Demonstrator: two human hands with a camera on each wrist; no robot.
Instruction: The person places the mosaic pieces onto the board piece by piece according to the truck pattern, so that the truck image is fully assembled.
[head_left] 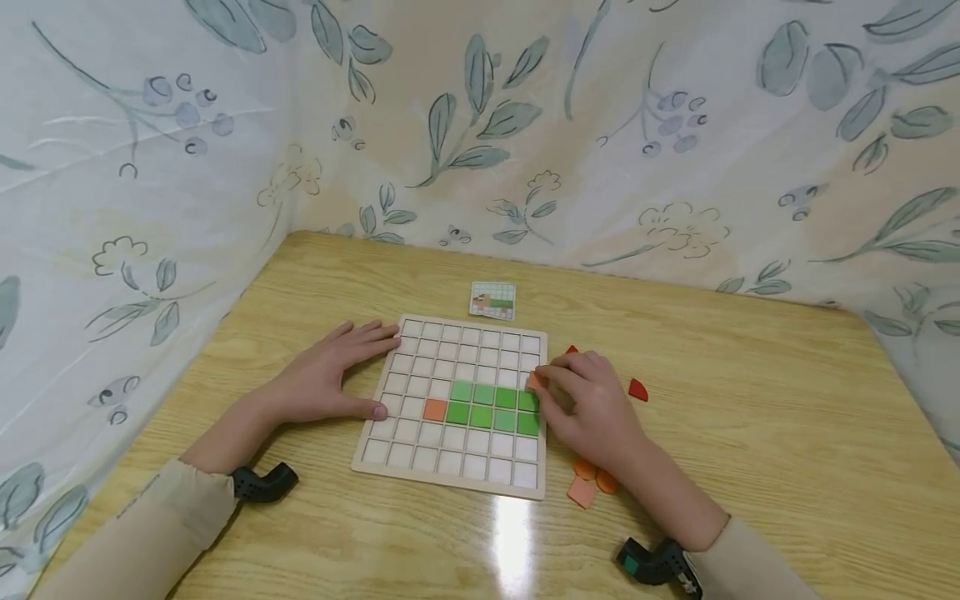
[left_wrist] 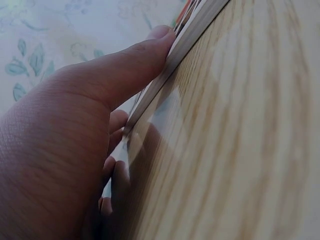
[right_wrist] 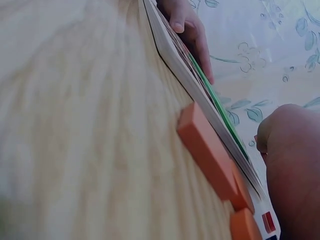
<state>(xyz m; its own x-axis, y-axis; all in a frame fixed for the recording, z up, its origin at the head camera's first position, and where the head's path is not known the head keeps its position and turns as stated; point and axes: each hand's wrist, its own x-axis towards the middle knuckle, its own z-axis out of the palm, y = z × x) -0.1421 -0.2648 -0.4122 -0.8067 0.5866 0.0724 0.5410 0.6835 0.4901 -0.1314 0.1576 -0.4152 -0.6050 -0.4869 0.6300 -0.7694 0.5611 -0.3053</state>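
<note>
At roughly 3 o'clock on the pale wooden grid board [head_left: 475, 466], your right hand [head_left: 592, 404] pinches a small orange piece [head_left: 534, 381], its outline partly hidden by your fingers. Your left hand [head_left: 322, 375], thumb and fingers spread wide and holding no piece, touches the 9 o'clock edge, well placed to steady the board. For a clean fit, lower the piece level, square it to the cell, release it last, and spare the square green tiles [head_left: 481, 417] just toward 6 o'clock.
</note>
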